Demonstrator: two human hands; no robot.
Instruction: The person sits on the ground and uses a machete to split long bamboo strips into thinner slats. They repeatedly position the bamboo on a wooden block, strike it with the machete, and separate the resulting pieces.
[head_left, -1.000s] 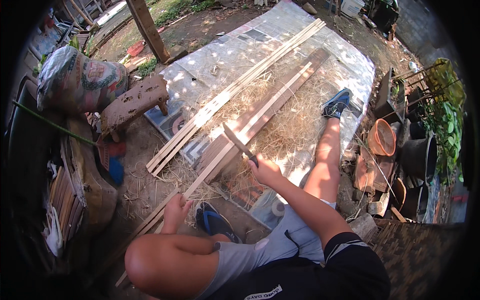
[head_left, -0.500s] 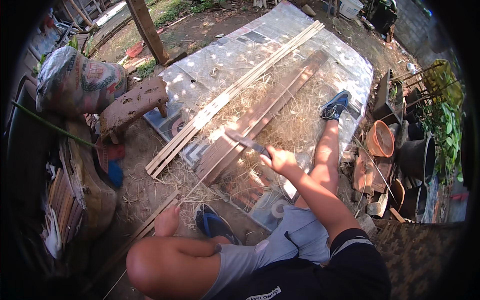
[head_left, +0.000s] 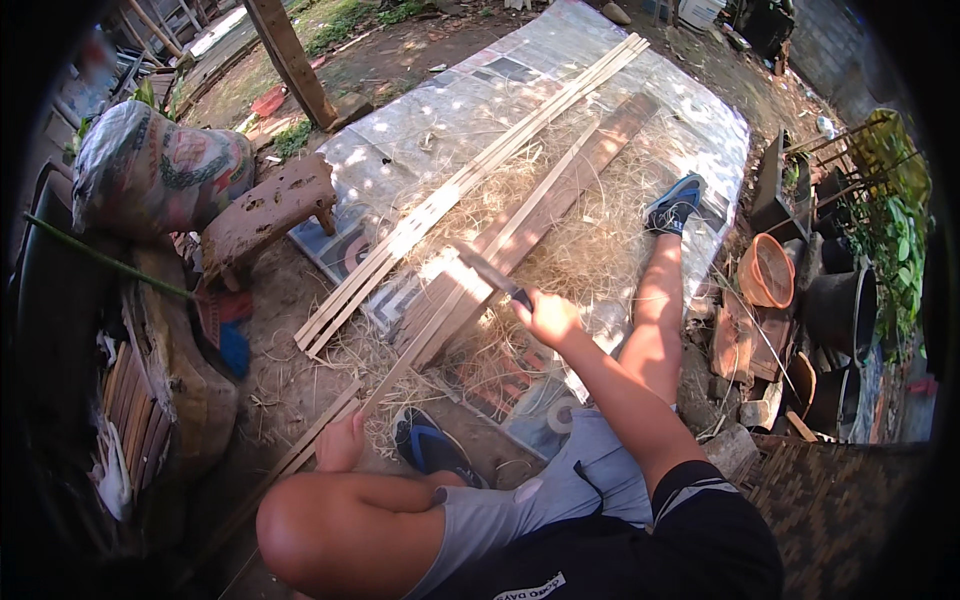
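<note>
Work in hand: shaving a long bamboo strip point(head_left: 470, 300) with a knife point(head_left: 490, 275), as far as I could judge.
Right hand point(head_left: 548, 318): fingers were closed tightly round the knife handle, the blade lying on the strip, over the wooden plank point(head_left: 530, 225).
Left hand point(head_left: 340, 443): it gripped the near end of the strip, well below the plank, beside the blue sandal point(head_left: 432, 447); how tight, I could not tell.
Strip: it ran slanted from the left hand up across the plank.
Advice: the blade should have stayed flat and pushed away from the body, the left hand holding the strip steady, far behind the edge.
Surface: plastic sheet point(head_left: 480, 110) was under the plank, covered with pale shavings point(head_left: 590, 250) around it.
Left of plank: a bundle of finished strips point(head_left: 450, 195), then a rough wooden stool point(head_left: 265, 210) and a printed sack point(head_left: 155, 170).
Right of plank: the person's stretched leg point(head_left: 655, 320), further an orange basket point(head_left: 768, 272) and dark pots point(head_left: 840, 310).
Room: outdoor yard with earth floor.
</note>
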